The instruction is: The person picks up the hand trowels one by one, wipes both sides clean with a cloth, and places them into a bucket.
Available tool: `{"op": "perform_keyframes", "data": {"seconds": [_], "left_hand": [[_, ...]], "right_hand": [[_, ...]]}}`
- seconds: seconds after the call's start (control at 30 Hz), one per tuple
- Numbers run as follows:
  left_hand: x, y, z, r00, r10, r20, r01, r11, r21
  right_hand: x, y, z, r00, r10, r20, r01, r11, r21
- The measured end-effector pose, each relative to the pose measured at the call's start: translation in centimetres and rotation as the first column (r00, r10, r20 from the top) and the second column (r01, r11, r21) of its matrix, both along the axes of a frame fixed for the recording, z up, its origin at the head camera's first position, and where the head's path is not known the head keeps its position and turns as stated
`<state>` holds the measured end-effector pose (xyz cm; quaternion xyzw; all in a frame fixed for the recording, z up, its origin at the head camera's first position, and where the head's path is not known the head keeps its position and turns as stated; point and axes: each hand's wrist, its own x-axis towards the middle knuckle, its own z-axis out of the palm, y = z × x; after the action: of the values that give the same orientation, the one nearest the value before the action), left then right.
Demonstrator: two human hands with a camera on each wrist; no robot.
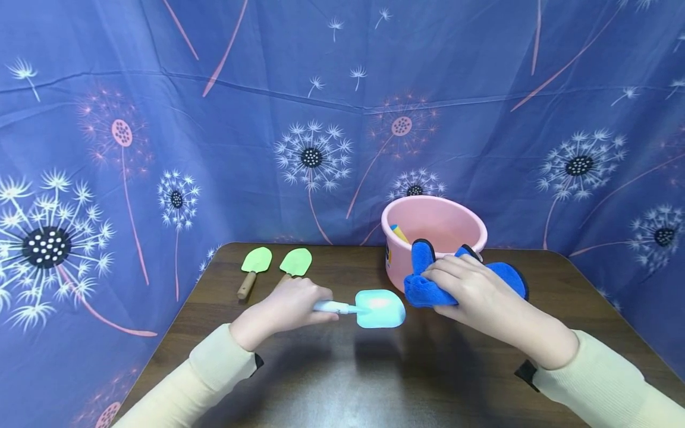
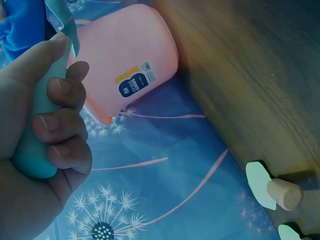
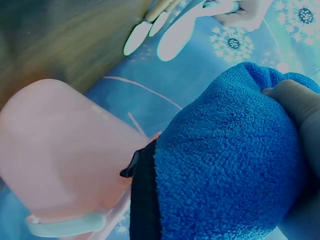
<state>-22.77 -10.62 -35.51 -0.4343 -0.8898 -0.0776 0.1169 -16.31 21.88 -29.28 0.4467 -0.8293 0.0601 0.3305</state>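
Your left hand [image 1: 291,306] curls round the pale-blue trowel [image 1: 380,309], above table [image 1: 321,386] | your right hand [image 1: 471,282] grips blue cloth [image 1: 425,292] by pink tub [image 1: 398,274] | trowel likely light, stiff, smooth: keep to handle; cloth soft, floppy: bunch it

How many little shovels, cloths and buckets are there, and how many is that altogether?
Shovels: 3 (a green shovel, the other green shovel, the light-blue shovel in the left hand)
Cloths: 1 (the blue cloth in the right hand)
Buckets: 1 (the pink bucket)
Total: 5
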Motion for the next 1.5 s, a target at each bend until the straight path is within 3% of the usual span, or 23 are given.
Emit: {"op": "perform_keyframes", "data": {"seconds": [0.37,0.6,1.5], "left_hand": [[-0.2,1.8,0.3,0.998,-0.033,0.053,0.034,0.999,-0.019],[-0.1,2.8,0.5,0.996,-0.038,0.08,0.04,0.999,-0.026],[0.2,4.3,1.4,0.993,-0.044,0.11,0.05,0.997,-0.056]], "right_hand": [[-0.3,-1.5,0.4,0.999,0.021,-0.035,-0.022,0.999,-0.04],[-0.4,-2.2,0.0,0.999,0.039,0.013,-0.039,0.998,-0.042],[-0.7,-3.3,-4.3,0.996,0.009,0.086,-0.016,0.997,0.075]]}}
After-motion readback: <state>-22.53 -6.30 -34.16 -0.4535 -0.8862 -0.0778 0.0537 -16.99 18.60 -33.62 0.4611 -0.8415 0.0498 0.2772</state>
